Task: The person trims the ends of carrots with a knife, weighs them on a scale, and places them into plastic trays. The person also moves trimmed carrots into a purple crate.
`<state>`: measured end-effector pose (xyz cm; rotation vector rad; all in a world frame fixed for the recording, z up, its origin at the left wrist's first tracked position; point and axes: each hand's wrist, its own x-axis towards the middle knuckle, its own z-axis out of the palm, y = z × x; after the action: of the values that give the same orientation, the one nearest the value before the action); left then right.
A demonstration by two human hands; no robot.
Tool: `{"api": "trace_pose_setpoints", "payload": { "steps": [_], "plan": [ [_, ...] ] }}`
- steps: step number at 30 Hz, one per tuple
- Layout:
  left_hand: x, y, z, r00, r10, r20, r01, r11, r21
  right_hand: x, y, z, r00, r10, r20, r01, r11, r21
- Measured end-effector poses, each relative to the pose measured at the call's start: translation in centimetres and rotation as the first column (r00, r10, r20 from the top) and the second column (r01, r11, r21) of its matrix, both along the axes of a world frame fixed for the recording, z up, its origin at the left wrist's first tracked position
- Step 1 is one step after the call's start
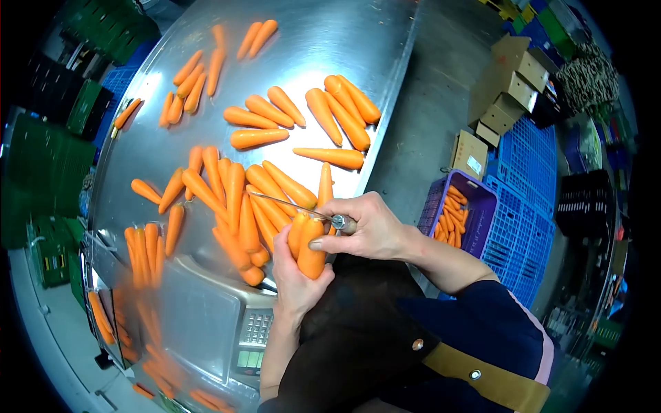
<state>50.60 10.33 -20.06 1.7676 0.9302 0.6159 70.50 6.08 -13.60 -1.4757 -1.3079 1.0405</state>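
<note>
My left hand is closed around a couple of thick orange carrots, held upright close to my apron. In my right hand is a knife with a thin blade and a short handle. The blade points left across the tops of the held carrots, and my right thumb presses against one of them. Just beyond my hands lies a loose heap of carrots on the metal table. Farther up the table, more carrots are spread in small groups.
A weighing scale with a keypad stands at my left. Right of the table, a purple crate holds carrots, near blue pallets and cardboard boxes on the floor. Green crates are stacked at the far left.
</note>
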Motion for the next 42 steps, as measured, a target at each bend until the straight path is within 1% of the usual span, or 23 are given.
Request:
{"api": "trace_pose_setpoints", "payload": {
  "steps": [2, 3, 4, 6, 7, 8, 10, 11, 14, 15, 18, 21, 23, 24, 25, 28, 30, 32, 33, 36, 39, 40, 42],
  "plan": [
    [-0.5, -0.4, 0.1, 0.999, -0.038, 0.033, 0.038, 0.999, 0.0, -0.1, -1.4, 0.1, 0.99, -0.035, -0.134, 0.041, 0.998, 0.043],
    [-0.6, -0.7, 0.6, 0.997, -0.057, 0.043, 0.057, 0.998, -0.005, 0.2, -2.2, -0.9, 0.994, -0.109, -0.015, 0.11, 0.982, 0.154],
    [-0.7, -0.9, 1.4, 0.996, -0.075, 0.054, 0.076, 0.997, -0.01, 0.5, -2.6, -1.5, 0.98, -0.189, 0.058, 0.165, 0.943, 0.288],
    [-1.0, -1.4, 1.7, 0.991, -0.117, 0.067, 0.119, 0.993, -0.028, 1.2, -4.5, -0.6, 0.945, -0.217, 0.245, 0.172, 0.966, 0.194],
    [-1.5, -1.6, 1.4, 0.988, -0.138, 0.069, 0.141, 0.989, -0.042, 0.9, -5.0, -0.5, 0.906, -0.286, 0.311, 0.191, 0.933, 0.304],
    [-1.8, -1.8, 1.2, 0.985, -0.158, 0.07, 0.162, 0.985, -0.056, 0.7, -5.6, -0.3, 0.877, -0.295, 0.379, 0.158, 0.923, 0.351],
    [-1.8, -2.0, 1.7, 0.973, -0.224, 0.046, 0.222, 0.974, 0.044, 0.3, -6.9, 0.2, 0.8, -0.319, 0.509, 0.085, 0.899, 0.43],
    [-1.7, -2.0, 2.0, 0.965, -0.259, 0.034, 0.255, 0.962, 0.096, -0.1, -7.4, 0.3, 0.77, -0.322, 0.55, 0.078, 0.904, 0.42],
    [-1.5, -2.3, 2.9, 0.944, -0.331, 0.005, 0.327, 0.935, 0.136, -0.8, -8.5, 0.3, 0.7, -0.357, 0.618, 0.079, 0.9, 0.43],
    [-1.6, -2.5, 2.8, 0.938, -0.344, 0.04, 0.339, 0.936, 0.094, -0.9, -8.9, 0.3, 0.689, -0.367, 0.624, 0.088, 0.898, 0.431],
    [-1.4, -2.8, 3.2, 0.923, -0.381, 0.062, 0.375, 0.923, 0.082, -1.0, -9.7, 0.4, 0.664, -0.389, 0.639, 0.102, 0.893, 0.437],
    [-1.3, -2.8, 3.3, 0.901, -0.434, 0.025, 0.426, 0.892, 0.152, -1.1, -10.7, 1.0, 0.66, -0.396, 0.638, 0.152, 0.902, 0.403],
    [-1.3, -3.1, 4.1, 0.892, -0.452, 0.025, 0.442, 0.882, 0.165, 0.1, -11.7, -1.7, 0.703, -0.531, 0.473, 0.372, 0.841, 0.392],
    [-1.3, -3.2, 4.7, 0.887, -0.461, 0.028, 0.45, 0.876, 0.175, 1.1, -12.4, -3.0, 0.701, -0.598, 0.387, 0.475, 0.798, 0.372],
    [-1.2, -3.3, 5.3, 0.872, -0.489, -0.001, 0.475, 0.846, 0.243, 2.3, -13.6, -3.1, 0.652, -0.579, 0.489, 0.517, 0.812, 0.271],
    [-0.2, -3.4, 5.2, 0.871, -0.489, -0.034, 0.477, 0.829, 0.291, 1.1, -13.9, -0.8, 0.681, -0.525, 0.51, 0.373, 0.849, 0.374],
    [0.1, -3.6, 4.3, 0.862, -0.507, -0.01, 0.497, 0.841, 0.213, 0.6, -13.6, 0.2, 0.664, -0.505, 0.552, 0.33, 0.86, 0.389],
    [0.5, -3.8, 5.0, 0.85, -0.526, -0.034, 0.516, 0.817, 0.258, 0.2, -13.3, 0.9, 0.682, -0.483, 0.55, 0.299, 0.87, 0.392],
    [0.9, -3.9, 5.5, 0.85, -0.525, -0.042, 0.505, 0.791, 0.344, 0.1, -13.2, 0.9, 0.683, -0.472, 0.558, 0.286, 0.875, 0.391],
    [0.8, -4.4, 5.1, 0.855, -0.518, -0.01, 0.499, 0.819, 0.284, 0.0, -13.3, 0.7, 0.682, -0.476, 0.556, 0.294, 0.874, 0.388],
    [0.7, -4.7, 5.4, 0.854, -0.519, -0.027, 0.497, 0.8, 0.336, 0.7, -12.9, -2.4, 0.574, -0.617, 0.539, 0.388, 0.784, 0.485],
    [0.2, -4.9, 5.3, 0.862, -0.505, 0.04, 0.487, 0.847, 0.215, 1.7, -13.6, -4.9, 0.624, -0.659, 0.42, 0.665, 0.73, 0.157],
    [-0.9, -5.5, 4.3, 0.89, -0.422, 0.175, 0.434, 0.9, -0.036, 2.6, -14.3, -8.6, 0.658, -0.728, 0.192, 0.75, 0.657, -0.081]
  ]
}}
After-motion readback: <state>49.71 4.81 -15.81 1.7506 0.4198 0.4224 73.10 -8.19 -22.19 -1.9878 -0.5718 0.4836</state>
